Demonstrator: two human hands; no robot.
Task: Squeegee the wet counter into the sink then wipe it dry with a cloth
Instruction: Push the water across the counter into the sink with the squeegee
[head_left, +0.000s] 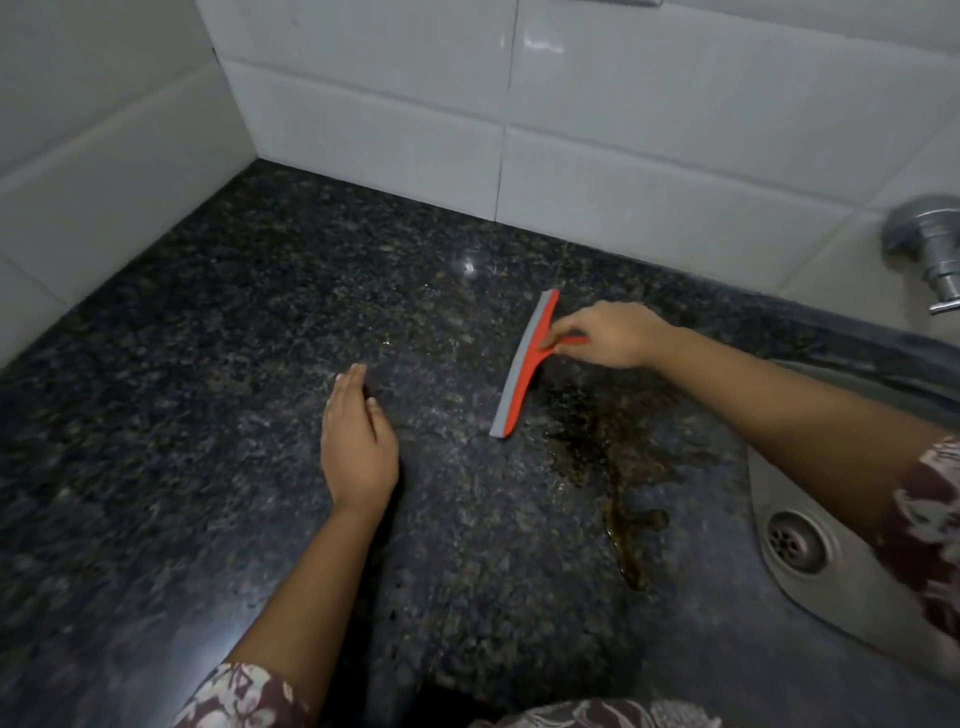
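Note:
A red squeegee (523, 369) with a grey rubber blade rests blade-down on the dark speckled granite counter (234, 338). My right hand (613, 335) grips its short red handle from the right. A puddle of water (613, 447) lies just right of the blade and trails toward the front. My left hand (356, 441) rests flat on the counter to the left of the squeegee, fingers straight, holding nothing. The steel sink (831, 587) with its round drain (797, 540) sits at the right. No cloth is in view.
White wall tiles (467, 104) close the counter at the back and left, meeting in a corner. A chrome tap (930, 249) sticks out of the wall at the far right, above the sink. My patterned sleeves show at the bottom and right edges.

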